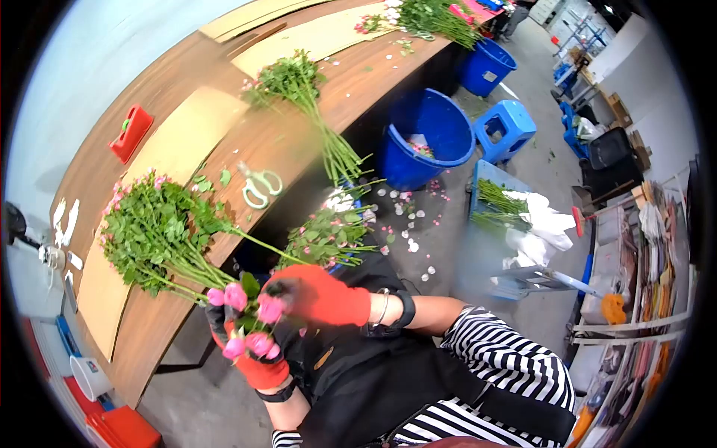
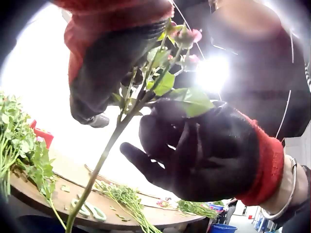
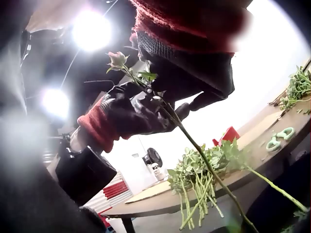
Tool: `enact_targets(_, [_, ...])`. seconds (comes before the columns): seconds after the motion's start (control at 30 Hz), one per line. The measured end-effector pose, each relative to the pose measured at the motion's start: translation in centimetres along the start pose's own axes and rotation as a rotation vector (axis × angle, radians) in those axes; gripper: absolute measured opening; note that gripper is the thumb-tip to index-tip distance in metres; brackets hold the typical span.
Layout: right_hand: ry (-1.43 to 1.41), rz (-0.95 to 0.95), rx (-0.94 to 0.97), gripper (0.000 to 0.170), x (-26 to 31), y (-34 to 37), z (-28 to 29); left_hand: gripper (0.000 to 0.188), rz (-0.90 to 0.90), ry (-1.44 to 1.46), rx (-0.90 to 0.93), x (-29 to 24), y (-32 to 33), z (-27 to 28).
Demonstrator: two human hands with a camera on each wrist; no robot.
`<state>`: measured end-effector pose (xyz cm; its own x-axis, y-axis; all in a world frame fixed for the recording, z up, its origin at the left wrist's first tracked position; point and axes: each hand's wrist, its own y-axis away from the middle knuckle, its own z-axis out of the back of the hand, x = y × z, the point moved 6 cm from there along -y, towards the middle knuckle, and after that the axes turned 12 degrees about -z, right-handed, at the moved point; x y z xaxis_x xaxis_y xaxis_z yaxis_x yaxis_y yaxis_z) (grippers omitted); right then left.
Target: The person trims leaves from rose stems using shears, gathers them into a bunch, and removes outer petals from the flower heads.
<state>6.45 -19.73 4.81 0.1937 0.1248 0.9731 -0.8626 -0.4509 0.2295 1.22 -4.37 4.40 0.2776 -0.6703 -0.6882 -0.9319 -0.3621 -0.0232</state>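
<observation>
Both hands wear red gloves with dark palms and fingers. My left hand (image 1: 263, 370) grips a spray rose stem (image 2: 99, 167) just below where it branches. Several pink blooms (image 1: 258, 343) sit above that hand in the head view. My right hand (image 2: 204, 150) is close beside the branching part, its thumb standing apart and its fingers loosely bent. A green leaf (image 2: 194, 101) of the spray overlaps those fingers in the left wrist view. From the right wrist, my right hand (image 3: 187, 73) shows behind the upper stem; the blooms are partly hidden there.
On the wooden table (image 1: 299, 160) lie a leafy rose bunch (image 1: 160, 231), another bunch (image 1: 295, 86), green-handled scissors (image 1: 258, 187) and a red holder (image 1: 131, 134). Blue buckets (image 1: 429, 142) and a blue stool (image 1: 506, 128) stand on the petal-strewn floor.
</observation>
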Motion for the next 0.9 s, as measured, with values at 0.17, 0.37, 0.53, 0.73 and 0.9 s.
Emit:
enact_targets(0.17, [-0.005,0.179,-0.267,0.034,-1.0,0.6,1.1,0.033,0.099,0.103,0.081,0.1,-2.2,-3.5])
enact_targets(0.37, [-0.382,-0.155,-0.156,0.051,-0.9,0.7,0.6,0.042,-0.068,-0.221,0.175,-0.9,-2.7,-3.3])
enact_targets(0.53, [-0.303,-0.144,-0.162,0.051,-1.7,0.5,0.5,0.042,-0.015,-0.301,0.236,-0.8,-3.0,-3.2])
enact_targets(0.73, [-0.223,-0.058,-0.015,0.045,-1.8,-0.1,0.2,0.025,-0.282,-0.524,0.3,-1.4,-3.2,-2.6])
enact_targets(0.9, [-0.252,0.074,-0.032,0.05,1.6,-1.5,2.3,0.024,-0.125,-0.384,0.106,-1.3,-2.3,-1.6])
